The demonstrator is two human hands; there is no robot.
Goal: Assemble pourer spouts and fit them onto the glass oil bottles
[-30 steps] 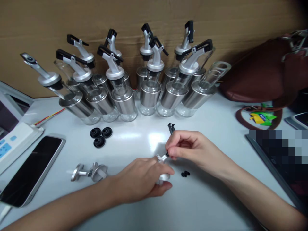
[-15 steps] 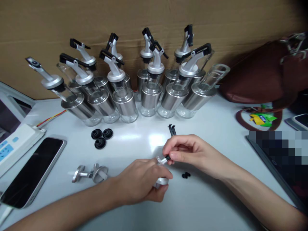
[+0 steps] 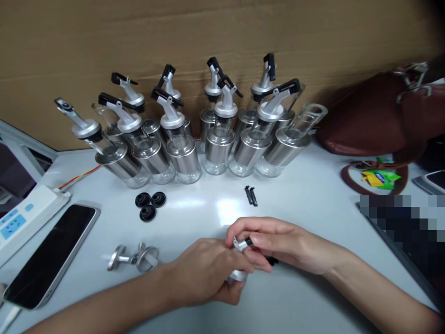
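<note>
My left hand (image 3: 205,270) is closed around a silver pour spout (image 3: 238,275), whose narrow end points to the right. A small black cap (image 3: 249,241) sits on that end. My right hand (image 3: 283,241) is closed there too, its thumb against the black cap and its fingers curled around the spout. Small black pieces (image 3: 273,261) lie just beneath the right hand, partly hidden. Beyond the hands rest two thin black levers (image 3: 251,196). Two more silver spouts (image 3: 147,260) lie left of my left hand, with three black stoppers (image 3: 148,213) behind them.
Several glass bottles with steel sleeves (image 3: 219,146) stand along the cardboard (image 3: 208,28) at the back, most with lever-topped spouts. On the left are a phone (image 3: 52,255) and a power strip (image 3: 31,218). A brown bag (image 3: 368,111) and a dark device (image 3: 399,250) occupy the right.
The right hand has shifted nearer, and its fingers now wrap further around the spout, with the thumb on the cap. The levers show fully now. The whole view has tilted slightly.
</note>
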